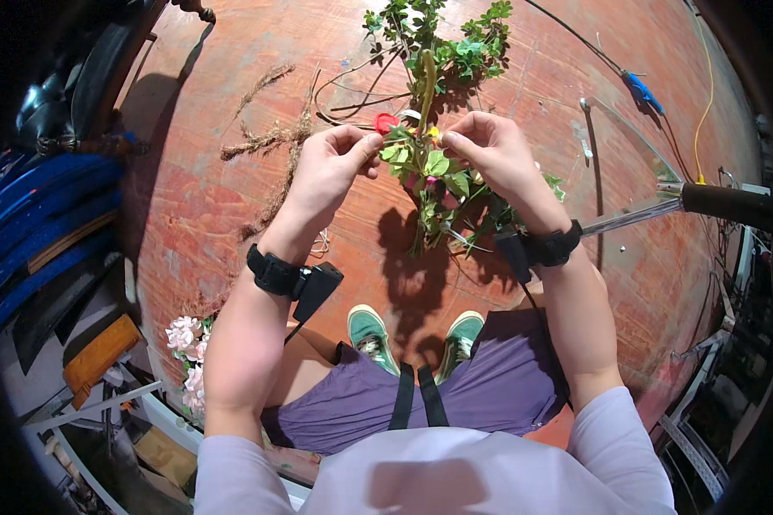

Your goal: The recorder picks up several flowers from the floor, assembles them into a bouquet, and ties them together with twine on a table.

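Observation:
In front of me a leafy green plant stem (434, 163) stands between my two hands, with a thick yellow-green stalk (428, 81) rising above the leaves. My left hand (339, 163) is closed in a pinch at the left side of the leaves, beside a round red thing (386, 124). On the other side, my right hand (494, 153) pinches close to a small yellow piece (435, 133). Whatever lies between the fingertips of either hand is too small to make out. Pinkish bits show among the lower leaves. Both wrists wear black straps with small devices.
Green leafy sprigs (468, 60) lie on the reddish floor beyond my hands. Dry brown plant stalks (296, 133) spread to the left. A blue-handled tool (643, 93) with a cord and a metal-framed piece (631, 216) are at right. Pale pink flowers (193, 343) stand lower left.

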Tool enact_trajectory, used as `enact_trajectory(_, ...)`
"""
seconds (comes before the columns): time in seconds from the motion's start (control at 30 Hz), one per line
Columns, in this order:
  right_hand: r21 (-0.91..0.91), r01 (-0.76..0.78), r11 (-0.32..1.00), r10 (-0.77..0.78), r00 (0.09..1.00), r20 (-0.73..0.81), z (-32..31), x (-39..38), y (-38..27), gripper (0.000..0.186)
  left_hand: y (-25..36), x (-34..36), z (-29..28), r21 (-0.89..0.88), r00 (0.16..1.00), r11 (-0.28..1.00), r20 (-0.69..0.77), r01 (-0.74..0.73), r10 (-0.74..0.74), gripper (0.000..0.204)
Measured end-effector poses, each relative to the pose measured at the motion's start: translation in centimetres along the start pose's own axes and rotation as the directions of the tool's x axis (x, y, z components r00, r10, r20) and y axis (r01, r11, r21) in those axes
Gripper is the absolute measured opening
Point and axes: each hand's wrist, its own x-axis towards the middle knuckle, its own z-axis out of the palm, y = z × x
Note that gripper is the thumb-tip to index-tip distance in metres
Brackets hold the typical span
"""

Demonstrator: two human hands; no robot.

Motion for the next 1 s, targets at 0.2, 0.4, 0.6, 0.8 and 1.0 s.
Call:
enact_trajectory(0.2,0.16,-0.038,0.986,0.037,0.999,0.006,1.1,0.2,0.1,0.017,-0.9,0.7,1.4,-0.208,0.993,0.972,-0.072,-0.104,0.091,0.019)
enact_trajectory(0.4,0.142,-0.042,0.989,0.031,0.996,0.079,1.3,-0.2,-0.6,0.018,-0.6,0.7,1.4,-0.487,0.997,0.869,-0.046,-0.081,0.068,0.02)
enact_trajectory(0.6,0.045,0.042,0.998,-0.043,0.999,0.003,0.7,-0.1,0.3,0.016,-1.2,1.2,1.3,-0.328,1.0,0.944,0.019,-0.016,0.023,0.016)
enact_trajectory(0.8,-0.004,0.08,0.997,-0.078,0.983,0.168,2.5,-0.8,-0.3,0.013,-2.1,0.5,1.2,-0.25,0.99,0.965,0.136,0.079,-0.046,0.02)
enact_trajectory(1.0,-0.06,0.223,0.973,-0.213,0.968,0.13,3.4,-1.5,-0.7,0.015,-1.0,-0.5,2.4,-0.159,0.982,0.97,0.01,0.187,-0.187,0.031)
